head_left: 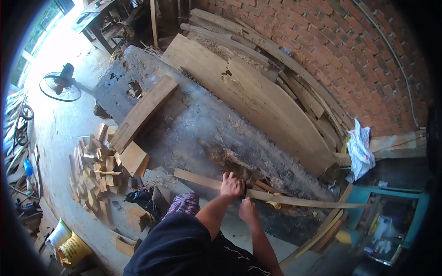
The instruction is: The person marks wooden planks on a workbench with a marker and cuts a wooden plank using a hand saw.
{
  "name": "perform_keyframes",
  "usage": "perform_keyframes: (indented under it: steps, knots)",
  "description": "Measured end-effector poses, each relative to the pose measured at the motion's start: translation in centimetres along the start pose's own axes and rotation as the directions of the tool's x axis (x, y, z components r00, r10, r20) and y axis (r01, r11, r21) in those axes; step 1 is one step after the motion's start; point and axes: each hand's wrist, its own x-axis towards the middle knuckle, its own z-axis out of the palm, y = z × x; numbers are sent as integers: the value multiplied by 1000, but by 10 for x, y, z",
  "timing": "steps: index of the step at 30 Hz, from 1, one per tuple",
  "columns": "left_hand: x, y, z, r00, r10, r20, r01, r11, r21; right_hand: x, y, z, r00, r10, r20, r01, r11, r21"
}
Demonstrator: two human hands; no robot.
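Observation:
A long, narrow wooden strip (304,201) lies across the dark, rough slab (184,122) in front of me. My left hand (232,185) is closed over the strip near its middle, fingers bent across its top. Just below and to the right, my right hand (248,210) is a closed fist close to the strip's near edge. A small dark shape shows between the two hands, but I cannot make out what the right hand holds. Farther left on the slab, a thick wooden beam (145,112) rests at an angle, its lower end over the edge.
Many wood offcuts (99,175) are heaped on the floor at left, near a standing fan (62,85). Large boards (258,106) lean by the brick wall (354,60). At right are a white plastic bag (360,149) and a teal-framed cabinet (421,214). Sacks (73,248) stand lower left.

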Motion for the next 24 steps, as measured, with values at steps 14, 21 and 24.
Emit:
perform_keyframes:
  steps: [14, 21, 24]
  knots:
    - [2, -3, -13, 980, 73, 183, -98, 987, 131, 22, 17, 13, 999, -33, 36, 30, 997, 76]
    - [-2, -1, -8, 988, 142, -62, -137, 987, 80, 7, 24, 22, 993, -106, -56, 111, 989, 97]
    - [-2, -6, -5, 987, 153, -47, -148, 985, 93, -18, 23, 18, 990, -102, -97, 106, 994, 32]
